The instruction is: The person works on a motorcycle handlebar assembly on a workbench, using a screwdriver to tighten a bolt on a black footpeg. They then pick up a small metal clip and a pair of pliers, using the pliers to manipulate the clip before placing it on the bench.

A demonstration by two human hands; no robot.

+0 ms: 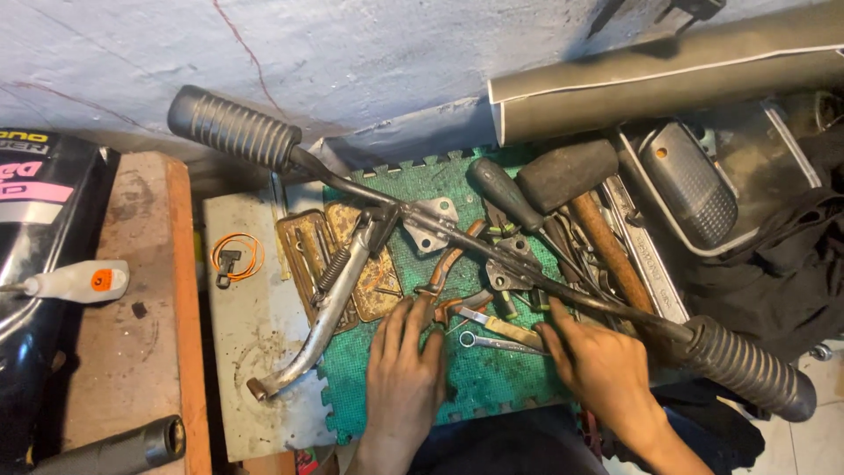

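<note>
On the green mat (475,378), the long footrest bar (492,251) runs diagonally, far-left to near-right. The left hand (406,374) lies flat by the orange-handled pliers (444,277), fingers spread, holding nothing; the right hand (596,361) presses fingers on the bar, not closed.

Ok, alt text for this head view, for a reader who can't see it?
Two bare hands, left hand and right hand, rest on a green foam mat strewn with tools: pliers, a hammer, a long footrest bar with rubber ends.
</note>
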